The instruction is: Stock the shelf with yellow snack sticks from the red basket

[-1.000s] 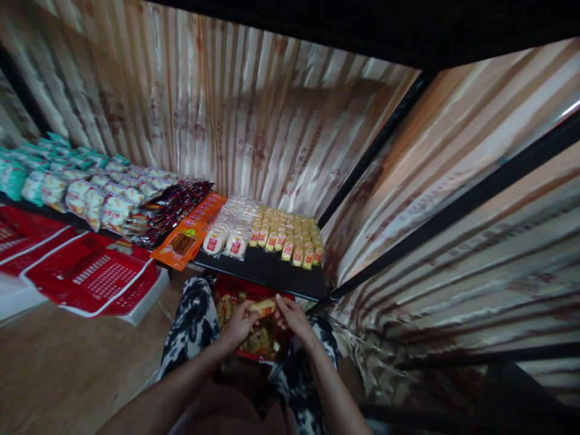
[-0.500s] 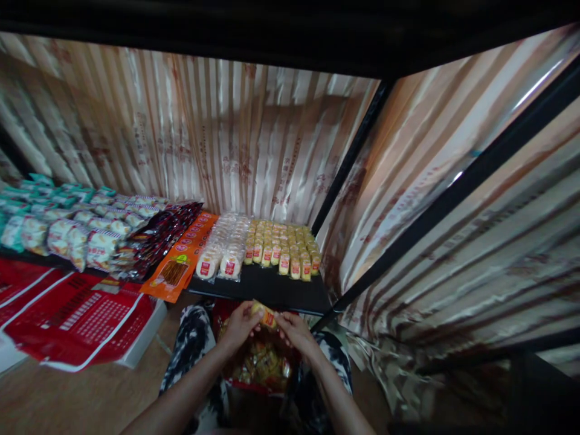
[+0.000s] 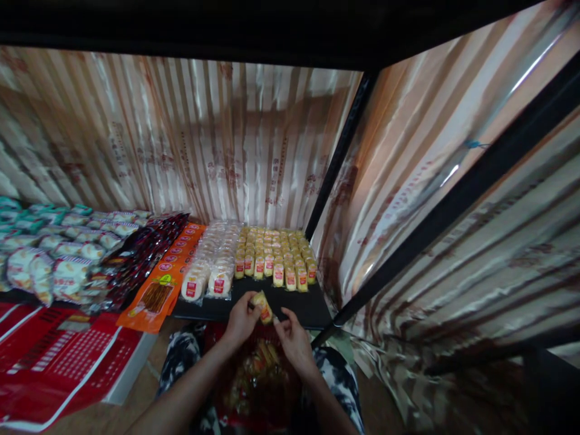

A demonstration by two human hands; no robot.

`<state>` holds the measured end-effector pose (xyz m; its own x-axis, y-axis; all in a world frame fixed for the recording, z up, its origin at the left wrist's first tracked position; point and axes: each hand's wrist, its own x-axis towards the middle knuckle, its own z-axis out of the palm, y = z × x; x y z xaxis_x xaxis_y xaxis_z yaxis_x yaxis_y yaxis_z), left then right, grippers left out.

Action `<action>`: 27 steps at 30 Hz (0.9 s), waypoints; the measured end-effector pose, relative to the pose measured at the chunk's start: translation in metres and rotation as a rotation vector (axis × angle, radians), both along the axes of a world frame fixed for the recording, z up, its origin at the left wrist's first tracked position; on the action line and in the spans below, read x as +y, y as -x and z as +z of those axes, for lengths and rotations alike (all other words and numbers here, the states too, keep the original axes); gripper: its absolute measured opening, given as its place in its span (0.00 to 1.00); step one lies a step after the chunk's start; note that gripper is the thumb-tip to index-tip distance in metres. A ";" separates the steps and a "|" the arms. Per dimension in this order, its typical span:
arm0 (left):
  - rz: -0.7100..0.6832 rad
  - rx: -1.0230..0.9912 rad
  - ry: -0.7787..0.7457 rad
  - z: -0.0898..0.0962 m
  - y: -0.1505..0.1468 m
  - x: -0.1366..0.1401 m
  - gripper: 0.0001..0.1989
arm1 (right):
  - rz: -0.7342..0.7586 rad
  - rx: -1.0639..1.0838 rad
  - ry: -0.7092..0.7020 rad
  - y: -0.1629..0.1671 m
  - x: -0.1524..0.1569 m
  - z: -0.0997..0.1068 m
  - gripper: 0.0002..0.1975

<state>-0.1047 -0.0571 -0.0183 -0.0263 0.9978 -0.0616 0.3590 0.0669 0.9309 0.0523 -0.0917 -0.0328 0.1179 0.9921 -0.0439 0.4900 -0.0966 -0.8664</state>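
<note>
My left hand (image 3: 242,319) pinches a small yellow wrapped snack (image 3: 263,308) with a red label, tilted above the front edge of the black shelf (image 3: 312,308). By the snack's lower right end is my right hand (image 3: 293,343), fingers apart; whether its thumb touches the wrapper I cannot tell. Below both hands, between the knees, a red bag (image 3: 222,386) holds a heap of similar yellow packets (image 3: 258,374). Matching yellow snacks (image 3: 276,257) stand in rows on the shelf just beyond the hands.
Left of the yellow rows lie clear-wrapped white round snacks (image 3: 220,284), an orange packet (image 3: 158,296), dark shiny packets (image 3: 145,254) and white packets (image 3: 70,278). A red printed bag (image 3: 67,362) is at lower left. Black posts (image 3: 342,157) and striped curtains (image 3: 254,145) enclose the shelf.
The right hand has come away from its grip on the snack, its fingers now spread. The left hand has turned the snack more upright. The view has shifted slightly.
</note>
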 end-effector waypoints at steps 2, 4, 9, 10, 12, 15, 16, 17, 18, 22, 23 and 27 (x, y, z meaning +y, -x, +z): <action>0.009 0.135 -0.097 0.006 0.002 0.015 0.16 | -0.007 -0.056 -0.141 0.001 0.010 0.001 0.23; 0.025 0.210 -0.126 0.012 0.003 0.031 0.18 | 0.012 -0.133 -0.264 0.003 0.022 0.001 0.21; 0.035 0.299 -0.092 0.020 -0.002 0.063 0.22 | 0.042 -0.440 -0.510 0.001 0.059 -0.003 0.19; 0.029 0.325 -0.082 0.021 -0.005 0.067 0.22 | 0.048 -0.489 -0.527 0.000 0.066 -0.005 0.20; 0.013 0.362 -0.079 0.023 -0.010 0.075 0.22 | 0.055 -0.575 -0.538 -0.004 0.077 -0.010 0.21; -0.012 0.374 -0.103 0.025 -0.018 0.085 0.20 | 0.051 -0.665 -0.535 -0.011 0.087 -0.018 0.23; -0.021 0.378 -0.110 0.025 -0.021 0.088 0.20 | 0.048 -0.683 -0.538 -0.013 0.089 -0.021 0.24; -0.028 0.382 -0.115 0.024 -0.023 0.091 0.20 | 0.042 -0.694 -0.545 -0.015 0.090 -0.024 0.25; -0.034 0.386 -0.118 0.024 -0.025 0.094 0.20 | 0.032 -0.699 -0.554 -0.016 0.090 -0.026 0.25; -0.044 0.395 -0.131 0.020 -0.034 0.103 0.19 | -0.011 -0.691 -0.585 -0.019 0.089 -0.033 0.27; -0.041 0.398 -0.133 0.019 -0.036 0.104 0.19 | -0.008 -0.694 -0.588 -0.019 0.089 -0.033 0.27; -0.019 0.430 -0.165 0.015 -0.039 0.107 0.22 | 0.048 -0.720 -0.587 -0.019 0.089 -0.032 0.28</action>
<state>-0.0653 0.0503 -0.0037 0.0037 0.9939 0.1105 0.7146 -0.0800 0.6950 0.0712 -0.0024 -0.0648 -0.1203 0.8368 0.5342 0.9207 0.2953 -0.2553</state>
